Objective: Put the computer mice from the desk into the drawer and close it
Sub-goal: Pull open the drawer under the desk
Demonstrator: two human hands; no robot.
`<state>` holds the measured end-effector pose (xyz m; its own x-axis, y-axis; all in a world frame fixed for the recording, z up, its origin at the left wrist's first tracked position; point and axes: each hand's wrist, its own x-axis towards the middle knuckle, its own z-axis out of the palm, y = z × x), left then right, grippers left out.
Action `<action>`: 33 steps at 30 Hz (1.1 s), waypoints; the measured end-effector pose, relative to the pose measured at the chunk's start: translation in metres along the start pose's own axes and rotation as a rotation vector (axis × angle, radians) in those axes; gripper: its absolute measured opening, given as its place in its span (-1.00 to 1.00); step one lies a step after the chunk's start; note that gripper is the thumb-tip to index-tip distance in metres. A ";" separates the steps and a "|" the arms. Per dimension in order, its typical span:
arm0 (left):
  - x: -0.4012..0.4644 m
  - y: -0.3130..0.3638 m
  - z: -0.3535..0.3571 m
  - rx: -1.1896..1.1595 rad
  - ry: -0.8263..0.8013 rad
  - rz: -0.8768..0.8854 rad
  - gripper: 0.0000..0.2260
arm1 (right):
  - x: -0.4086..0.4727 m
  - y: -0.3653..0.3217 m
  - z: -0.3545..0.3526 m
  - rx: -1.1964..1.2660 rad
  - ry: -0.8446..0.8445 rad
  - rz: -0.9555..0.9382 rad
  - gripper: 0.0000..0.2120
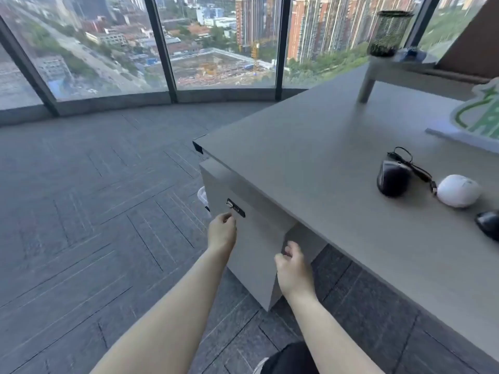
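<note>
You've got three mice on the desk [310, 147]: a black mouse [393, 179] with a cable, a white mouse [457, 190] just beside it, and another dark mouse [489, 224] at the frame's edge. Your left hand [222, 233] is at the drawer front [256, 244] just under the lock [235, 208], fingers curled, and your right hand [293, 268] hooks loosely curled fingers at its right edge. Can't tell if either really grips it.

I am in a high-rise office. My grey desk [310, 163] stands near floor-to-ceiling windows [216, 41] overlooking city towers, with computer mice [393, 179] on it, a mesh pen holder [388, 33] on a riser at its far end, and grey carpet tiles [94, 211] beside it.
</note>
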<state>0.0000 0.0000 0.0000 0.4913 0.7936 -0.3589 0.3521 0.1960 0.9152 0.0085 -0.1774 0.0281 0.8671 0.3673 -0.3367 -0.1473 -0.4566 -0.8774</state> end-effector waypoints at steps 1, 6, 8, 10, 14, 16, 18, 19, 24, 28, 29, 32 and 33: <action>0.008 -0.003 0.002 -0.087 0.008 -0.060 -0.72 | 0.004 0.000 0.003 0.027 0.003 0.043 -0.49; 0.045 -0.004 0.018 -0.304 0.039 -0.235 -0.78 | 0.028 0.011 0.016 0.043 0.071 0.073 -0.59; 0.059 0.000 0.023 -0.342 0.048 -0.252 -0.79 | 0.032 0.012 0.017 0.036 0.118 0.063 -0.76; 0.070 -0.001 0.027 -0.349 0.047 -0.264 -0.80 | 0.037 0.013 0.017 0.037 0.168 0.044 -0.77; 0.079 -0.004 0.033 -0.352 0.087 -0.282 -0.84 | 0.035 0.010 0.018 0.029 0.203 0.027 -0.72; 0.079 -0.002 0.035 -0.395 0.114 -0.288 -0.86 | 0.035 0.013 0.019 0.021 0.205 0.017 -0.69; 0.074 0.001 0.033 -0.444 0.128 -0.292 -0.85 | 0.031 0.014 0.020 -0.010 0.194 0.003 -0.69; 0.072 0.001 0.030 -0.442 0.139 -0.286 -0.85 | 0.028 0.015 0.020 -0.030 0.180 -0.011 -0.70; 0.053 -0.024 -0.015 -0.409 0.202 -0.281 -0.90 | -0.003 0.019 0.022 -0.083 0.039 -0.105 -0.86; 0.031 -0.048 -0.070 -0.434 0.211 -0.287 -0.88 | -0.028 0.025 0.039 -0.146 -0.119 -0.157 -0.71; 0.025 -0.053 -0.084 -0.445 0.217 -0.277 -0.88 | -0.035 0.025 0.044 -0.163 -0.169 -0.169 -0.71; 0.007 -0.068 -0.127 -0.451 0.239 -0.264 -0.88 | -0.059 0.025 0.063 -0.206 -0.326 -0.187 -0.70; 0.001 -0.073 -0.141 -0.444 0.247 -0.266 -0.87 | -0.067 0.025 0.070 -0.231 -0.366 -0.197 -0.70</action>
<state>-0.1371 0.0678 -0.0414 0.2119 0.7847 -0.5825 0.0433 0.5879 0.8078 -0.0870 -0.1568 0.0049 0.6374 0.7073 -0.3058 0.1490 -0.5025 -0.8516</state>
